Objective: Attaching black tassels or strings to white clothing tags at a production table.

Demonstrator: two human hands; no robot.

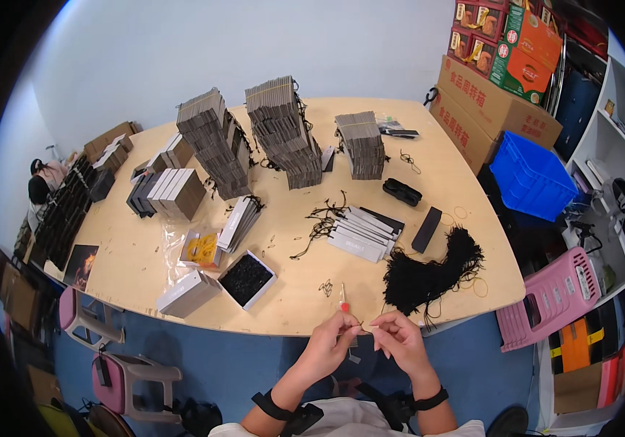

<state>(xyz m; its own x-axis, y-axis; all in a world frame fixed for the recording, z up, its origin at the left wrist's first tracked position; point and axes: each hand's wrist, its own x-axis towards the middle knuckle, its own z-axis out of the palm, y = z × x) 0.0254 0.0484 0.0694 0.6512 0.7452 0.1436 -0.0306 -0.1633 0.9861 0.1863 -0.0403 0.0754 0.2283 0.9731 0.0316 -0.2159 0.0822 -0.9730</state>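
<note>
At the table's near edge, my left hand (329,344) and my right hand (401,341) are raised close together. Both pinch with thumb and forefinger at a small thin piece (361,326) between them, too small to name. Just beyond the left fingertips lies a slim tool with a red part (344,306). A few small loops (325,288) rest beside it. To the right is a thick bundle of black cords (435,275). Farther in lies a fanned pile of white-and-grey sleeves (362,233) with black cords attached.
Tall stacks of grey flat pieces (276,131) stand at the back of the table (290,284). A box of black bits (247,280) and a box of yellow bands (201,249) sit left. Pink stools (119,380), a blue crate (533,175) and cartons (476,109) surround it.
</note>
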